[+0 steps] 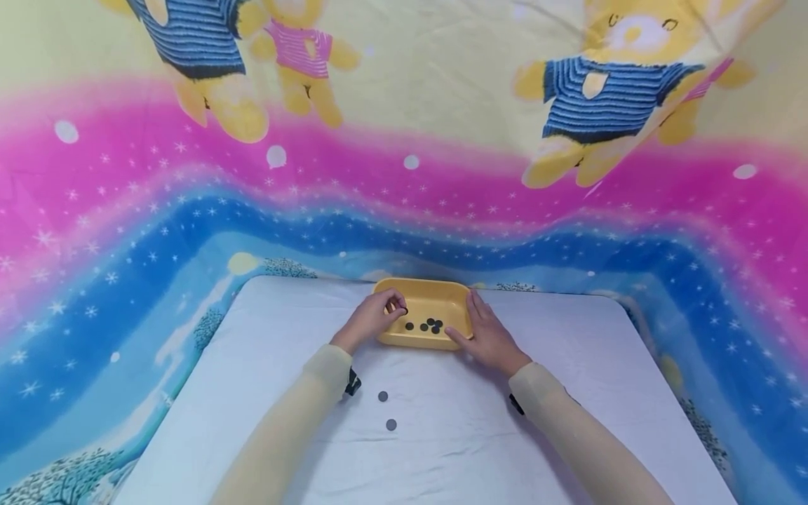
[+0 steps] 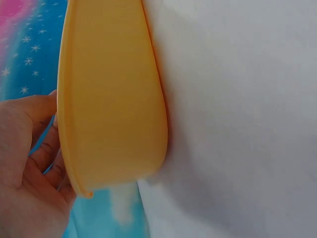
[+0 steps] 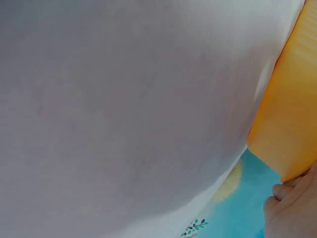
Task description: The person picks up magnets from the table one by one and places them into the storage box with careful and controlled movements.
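Observation:
A yellow plastic tray [image 1: 416, 342] sits at the far edge of the white table, several small dark discs [image 1: 424, 327] lying on its floor. Over its left part my left hand [image 1: 372, 317] pinches one dark disc [image 1: 405, 310] between thumb and fingertips. In the left wrist view, the tray's outer wall [image 2: 114, 99] hides the fingertips of that hand. My right hand [image 1: 492, 340] holds the tray's right end, thumb over the front corner and fingers along the side. The right wrist view shows only part of this hand [image 3: 294, 208] at the rim.
Two grey discs [image 1: 383, 396] lie on the white cloth [image 1: 454, 435] in front of the tray, between the forearms. A patterned curtain with bears [image 1: 618, 98] hangs right behind the tray and around the table's sides.

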A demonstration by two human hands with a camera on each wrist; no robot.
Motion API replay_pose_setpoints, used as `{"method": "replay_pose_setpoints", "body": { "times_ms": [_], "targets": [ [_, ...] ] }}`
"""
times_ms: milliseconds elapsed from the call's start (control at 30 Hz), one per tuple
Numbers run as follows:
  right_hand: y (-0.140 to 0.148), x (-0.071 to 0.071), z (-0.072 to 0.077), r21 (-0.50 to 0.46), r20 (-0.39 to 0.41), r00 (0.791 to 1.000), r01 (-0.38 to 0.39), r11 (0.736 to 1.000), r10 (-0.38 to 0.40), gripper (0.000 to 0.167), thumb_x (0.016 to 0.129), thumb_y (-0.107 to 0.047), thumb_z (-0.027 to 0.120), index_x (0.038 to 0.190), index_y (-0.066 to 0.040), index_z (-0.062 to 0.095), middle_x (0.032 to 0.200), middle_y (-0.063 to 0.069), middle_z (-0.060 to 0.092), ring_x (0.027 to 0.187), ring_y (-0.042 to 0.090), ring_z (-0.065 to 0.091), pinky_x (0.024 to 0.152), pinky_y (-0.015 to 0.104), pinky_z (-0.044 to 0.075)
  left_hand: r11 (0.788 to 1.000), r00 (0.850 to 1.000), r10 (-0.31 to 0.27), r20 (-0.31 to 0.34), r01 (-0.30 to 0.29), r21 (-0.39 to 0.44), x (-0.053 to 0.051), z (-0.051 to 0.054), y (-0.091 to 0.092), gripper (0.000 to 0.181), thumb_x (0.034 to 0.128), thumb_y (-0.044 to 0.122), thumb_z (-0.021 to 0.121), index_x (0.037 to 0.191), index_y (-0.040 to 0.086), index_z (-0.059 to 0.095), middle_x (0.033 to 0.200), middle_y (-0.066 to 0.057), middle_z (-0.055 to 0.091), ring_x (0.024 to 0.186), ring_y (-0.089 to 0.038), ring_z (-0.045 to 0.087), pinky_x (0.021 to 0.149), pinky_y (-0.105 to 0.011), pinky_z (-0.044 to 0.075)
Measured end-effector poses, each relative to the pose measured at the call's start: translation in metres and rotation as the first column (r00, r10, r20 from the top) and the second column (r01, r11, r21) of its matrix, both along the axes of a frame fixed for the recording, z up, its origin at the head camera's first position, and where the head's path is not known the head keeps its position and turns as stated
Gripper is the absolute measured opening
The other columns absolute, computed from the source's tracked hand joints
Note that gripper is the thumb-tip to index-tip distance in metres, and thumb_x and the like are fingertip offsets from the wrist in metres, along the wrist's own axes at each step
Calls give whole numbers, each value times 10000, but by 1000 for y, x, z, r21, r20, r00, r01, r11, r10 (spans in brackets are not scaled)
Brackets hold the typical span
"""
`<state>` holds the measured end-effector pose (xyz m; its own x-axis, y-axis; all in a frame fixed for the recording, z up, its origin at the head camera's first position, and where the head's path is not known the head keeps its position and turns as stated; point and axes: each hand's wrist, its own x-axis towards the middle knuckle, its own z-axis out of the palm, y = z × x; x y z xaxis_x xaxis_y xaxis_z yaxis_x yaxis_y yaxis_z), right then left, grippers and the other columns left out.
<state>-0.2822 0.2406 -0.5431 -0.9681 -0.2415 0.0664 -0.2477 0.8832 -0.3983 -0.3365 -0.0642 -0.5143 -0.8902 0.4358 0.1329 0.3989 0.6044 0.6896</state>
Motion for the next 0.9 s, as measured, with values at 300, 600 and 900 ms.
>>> {"method": "replay_pose_setpoints", "body": {
  "times_ms": [300,600,900],
  "targets": [
    [1,-2,-4,-20,-16,1000,-15,1000,15,1126,1013,-788,462,1715,-37,5,1801,90,-98,1665,328,25,1344,523,122,996,1000,4,2,-4,-84,-13,-5,15,51,1066,262,710,1071,223,676,983,74,681,871,-113,622,763,-326,545],
    [3,0,-1,-17,2,1000,-9,1000,9,1097,1026,-752,487,1716,-57,-7,1801,79,-102,1665,328,27,1342,529,135,979,1000,-7,-20,3,-204,-24,-16,23,45,1069,261,705,1067,232,670,982,99,680,826,-106,613,741,-318,522],
    [1,0,1,-12,-16,1000,-14,1000,14,1104,1026,-752,491,1713,-31,16,1801,110,-77,1661,353,45,1339,540,137,954,998,-25,-59,7,-298,-27,-16,27,52,1053,240,725,1053,198,693,953,97,680,870,-100,622,798,-351,535]
  ]
}}
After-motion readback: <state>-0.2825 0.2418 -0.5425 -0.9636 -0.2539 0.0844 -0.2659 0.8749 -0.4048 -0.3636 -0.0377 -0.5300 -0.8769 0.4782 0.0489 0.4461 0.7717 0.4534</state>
